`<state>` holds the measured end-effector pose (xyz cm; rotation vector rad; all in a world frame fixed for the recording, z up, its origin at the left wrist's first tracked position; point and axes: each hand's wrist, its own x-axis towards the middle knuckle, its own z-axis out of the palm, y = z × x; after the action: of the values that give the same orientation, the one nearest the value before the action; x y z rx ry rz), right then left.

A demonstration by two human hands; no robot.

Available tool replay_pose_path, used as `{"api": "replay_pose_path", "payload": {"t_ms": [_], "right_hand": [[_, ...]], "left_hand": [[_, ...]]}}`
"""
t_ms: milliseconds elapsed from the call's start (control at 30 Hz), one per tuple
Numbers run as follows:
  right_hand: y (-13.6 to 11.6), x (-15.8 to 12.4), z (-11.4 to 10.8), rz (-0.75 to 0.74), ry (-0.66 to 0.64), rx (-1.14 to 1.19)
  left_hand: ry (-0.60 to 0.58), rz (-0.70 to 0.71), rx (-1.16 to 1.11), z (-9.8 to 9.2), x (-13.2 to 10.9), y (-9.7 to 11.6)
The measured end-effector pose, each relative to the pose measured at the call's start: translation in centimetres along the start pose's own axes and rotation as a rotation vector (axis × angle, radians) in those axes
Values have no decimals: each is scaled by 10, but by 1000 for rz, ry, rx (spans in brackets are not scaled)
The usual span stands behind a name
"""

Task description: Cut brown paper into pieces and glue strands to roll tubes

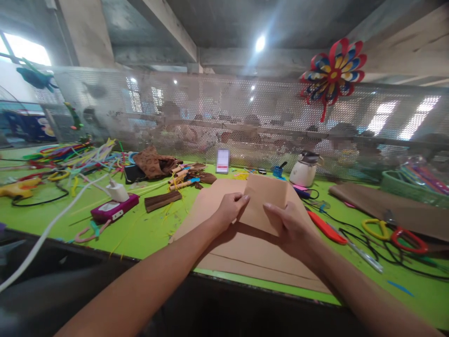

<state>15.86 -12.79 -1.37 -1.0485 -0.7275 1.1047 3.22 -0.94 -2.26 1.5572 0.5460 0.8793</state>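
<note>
A folded piece of brown paper [266, 199] is held up above a larger brown sheet [245, 255] that lies flat on the green table [147, 231]. My left hand [229, 208] pinches the folded piece's left edge, fingers closed on it. Its lower right part is gripped by my right hand [289, 224], thumb on top. Both forearms reach in from the near edge.
Red cutter [326, 228], pen [366, 256], yellow and red scissors [396, 232] and black cables lie right. A magenta box [114, 209] with a white charger, brown paper rolls [184, 178], coloured strips [70, 157], a white glue gun [303, 169], and a mesh screen [224, 117] with a pinwheel [333, 72] are behind.
</note>
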Motion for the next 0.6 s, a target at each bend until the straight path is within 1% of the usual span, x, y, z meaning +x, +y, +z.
{"api": "replay_pose_path", "payload": {"t_ms": [100, 200, 300, 367, 467, 600], "right_hand": [[0, -2, 2, 13, 17, 6], [-2, -7, 5, -3, -17, 21], [-8, -9, 9, -88, -68, 0], [-10, -5, 8, -156, -45, -74], [-9, 4, 3, -186, 8, -172], [-4, 10, 0, -176, 21, -165]], "left_hand": [[19, 27, -2, 0, 0, 1], [18, 19, -25, -1, -1, 3], [-4, -16, -91, -2, -3, 7], [-29, -13, -144, -2, -4, 11], [-40, 57, -205, -1, -5, 18], [31, 122, -217, 3, -7, 25]]}}
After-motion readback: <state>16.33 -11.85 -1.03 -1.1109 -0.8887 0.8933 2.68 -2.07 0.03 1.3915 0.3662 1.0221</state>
